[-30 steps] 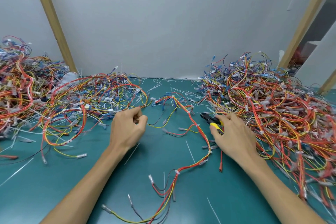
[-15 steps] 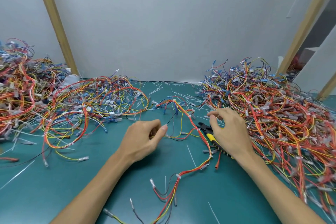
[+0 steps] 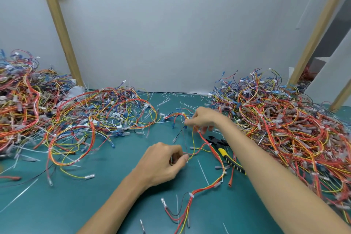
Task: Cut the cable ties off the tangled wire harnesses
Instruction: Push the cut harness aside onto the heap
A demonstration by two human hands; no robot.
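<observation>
A single wire harness (image 3: 212, 159) of red, orange and yellow wires lies across the middle of the green mat (image 3: 79, 201), with white cable ties along it. My left hand (image 3: 163, 161) pinches a thin wire of this harness between thumb and fingers. My right hand (image 3: 204, 118) is farther back and pinches the harness's upper end. Black cutters with yellow-and-black handles (image 3: 227, 155) lie on the mat under my right forearm, held by neither hand.
A big heap of tangled harnesses (image 3: 284, 125) fills the right side. A second heap (image 3: 62, 118) spreads over the left. Cut white cable ties (image 3: 203, 171) litter the mat. Two slanted wooden posts (image 3: 58, 24) lean on the grey wall behind.
My right hand let go of the cutters, which now lie on the mat, and reached back to the harness's upper end. My left hand moved right and nearer along the wire.
</observation>
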